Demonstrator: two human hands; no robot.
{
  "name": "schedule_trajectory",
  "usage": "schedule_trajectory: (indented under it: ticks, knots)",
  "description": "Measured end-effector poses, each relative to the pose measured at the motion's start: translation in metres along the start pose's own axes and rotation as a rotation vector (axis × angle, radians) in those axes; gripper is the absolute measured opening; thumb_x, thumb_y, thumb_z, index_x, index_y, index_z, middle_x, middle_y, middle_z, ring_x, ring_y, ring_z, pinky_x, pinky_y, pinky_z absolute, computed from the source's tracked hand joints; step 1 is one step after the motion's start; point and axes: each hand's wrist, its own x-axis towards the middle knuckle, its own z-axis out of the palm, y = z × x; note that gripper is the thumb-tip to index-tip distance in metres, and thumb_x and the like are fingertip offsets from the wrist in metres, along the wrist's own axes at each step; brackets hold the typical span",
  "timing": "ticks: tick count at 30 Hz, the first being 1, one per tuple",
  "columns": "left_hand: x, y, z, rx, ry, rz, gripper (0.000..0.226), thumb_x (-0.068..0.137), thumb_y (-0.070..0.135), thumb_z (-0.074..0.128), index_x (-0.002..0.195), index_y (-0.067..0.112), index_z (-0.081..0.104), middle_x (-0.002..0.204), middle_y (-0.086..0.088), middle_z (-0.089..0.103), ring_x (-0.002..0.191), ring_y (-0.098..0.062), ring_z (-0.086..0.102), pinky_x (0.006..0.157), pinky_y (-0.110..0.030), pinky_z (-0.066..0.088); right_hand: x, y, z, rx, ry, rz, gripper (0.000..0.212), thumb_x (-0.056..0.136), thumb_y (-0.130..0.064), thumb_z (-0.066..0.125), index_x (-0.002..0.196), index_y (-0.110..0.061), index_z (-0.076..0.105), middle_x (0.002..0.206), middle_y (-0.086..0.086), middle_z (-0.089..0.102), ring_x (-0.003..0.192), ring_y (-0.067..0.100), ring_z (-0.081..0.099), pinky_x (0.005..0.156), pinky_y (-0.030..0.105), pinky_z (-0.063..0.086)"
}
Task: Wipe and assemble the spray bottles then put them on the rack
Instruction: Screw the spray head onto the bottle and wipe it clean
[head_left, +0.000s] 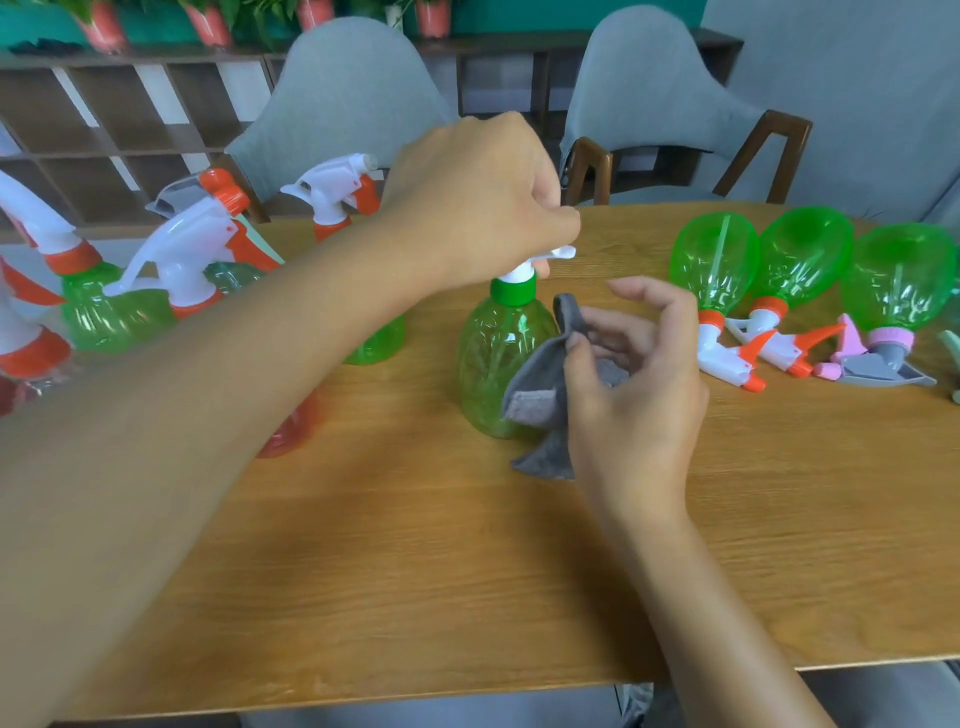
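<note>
A green spray bottle (493, 358) with a green collar stands upright in the middle of the wooden table (415, 545). My left hand (478, 202) grips its white spray head from above, hiding most of it. My right hand (628, 384) holds a grey cloth (540, 384) against the bottle's right side, pinched by the thumb, other fingers loosely spread. Three green bottles (800, 270) lie on their sides at the right with spray heads attached. Several assembled bottles (171, 270) with white and orange heads stand at the left.
A red bottle (291, 431) shows partly under my left forearm. Two grey chairs (649, 104) stand behind the table, with a dark wooden shelf unit (104, 119) beyond. The table's near edge runs across the bottom.
</note>
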Motion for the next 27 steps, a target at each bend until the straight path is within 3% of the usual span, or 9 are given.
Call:
schedule_trajectory:
  ticks: [4, 7, 9, 13, 19, 25, 27]
  knots:
    - [0.0, 0.0, 0.002, 0.002, 0.009, -0.017, 0.025, 0.085, 0.036, 0.062, 0.068, 0.023, 0.074, 0.046, 0.02, 0.059, 0.054, 0.01, 0.053, 0.051, -0.023, 0.029, -0.006, -0.004, 0.004, -0.12, -0.023, -0.083, 0.039, 0.091, -0.005, 0.069, 0.119, -0.029, 0.056, 0.102, -0.02, 0.074, 0.104, -0.011, 0.064, 0.088, 0.002, 0.038]
    - [0.0, 0.0, 0.003, 0.0, 0.016, -0.025, 0.024, 0.084, 0.035, 0.061, 0.068, 0.024, 0.075, 0.046, 0.022, 0.059, 0.054, 0.012, 0.052, 0.051, -0.023, 0.029, -0.015, 0.001, 0.008, -0.183, -0.005, -0.154, 0.033, 0.092, -0.007, 0.068, 0.119, -0.024, 0.061, 0.108, -0.018, 0.074, 0.11, -0.003, 0.067, 0.093, 0.014, 0.048]
    - [0.0, 0.0, 0.003, -0.001, 0.02, -0.027, 0.024, 0.084, 0.035, 0.06, 0.069, 0.024, 0.075, 0.047, 0.023, 0.06, 0.054, 0.014, 0.052, 0.051, -0.023, 0.028, -0.02, 0.004, 0.009, -0.21, 0.02, -0.226, 0.028, 0.092, -0.009, 0.068, 0.117, -0.021, 0.063, 0.109, -0.015, 0.075, 0.107, 0.003, 0.07, 0.092, 0.024, 0.054]
    - [-0.002, 0.001, 0.004, 0.011, 0.026, -0.015, 0.025, 0.085, 0.033, 0.059, 0.07, 0.023, 0.076, 0.052, 0.014, 0.064, 0.053, 0.015, 0.051, 0.05, -0.023, 0.028, -0.027, 0.004, 0.008, -0.209, 0.033, -0.33, 0.014, 0.093, -0.01, 0.068, 0.107, -0.012, 0.069, 0.101, -0.008, 0.076, 0.096, 0.008, 0.073, 0.087, 0.019, 0.053]
    - [-0.002, 0.001, 0.004, 0.017, 0.035, -0.009, 0.024, 0.084, 0.033, 0.059, 0.068, 0.023, 0.075, 0.047, 0.021, 0.06, 0.054, 0.016, 0.051, 0.051, -0.023, 0.028, -0.015, 0.004, 0.009, -0.21, 0.02, -0.274, 0.008, 0.094, -0.007, 0.067, 0.101, -0.011, 0.07, 0.092, -0.001, 0.07, 0.086, 0.02, 0.068, 0.08, 0.033, 0.052]
    - [-0.003, 0.001, 0.004, 0.001, 0.028, -0.011, 0.022, 0.084, 0.032, 0.058, 0.071, 0.024, 0.074, 0.051, 0.019, 0.064, 0.054, 0.014, 0.053, 0.053, -0.022, 0.032, -0.007, 0.005, 0.013, -0.186, 0.018, -0.19, 0.005, 0.092, -0.009, 0.07, 0.095, -0.013, 0.07, 0.09, -0.003, 0.066, 0.082, 0.008, 0.063, 0.077, 0.027, 0.052]
    - [-0.004, 0.002, 0.003, -0.025, 0.03, -0.008, 0.017, 0.085, 0.032, 0.055, 0.084, 0.03, 0.072, 0.058, 0.018, 0.069, 0.058, 0.013, 0.056, 0.057, -0.021, 0.037, -0.008, 0.006, 0.01, -0.205, -0.011, -0.187, 0.007, 0.091, -0.01, 0.071, 0.097, -0.013, 0.069, 0.093, -0.004, 0.064, 0.083, 0.007, 0.063, 0.078, 0.028, 0.054]
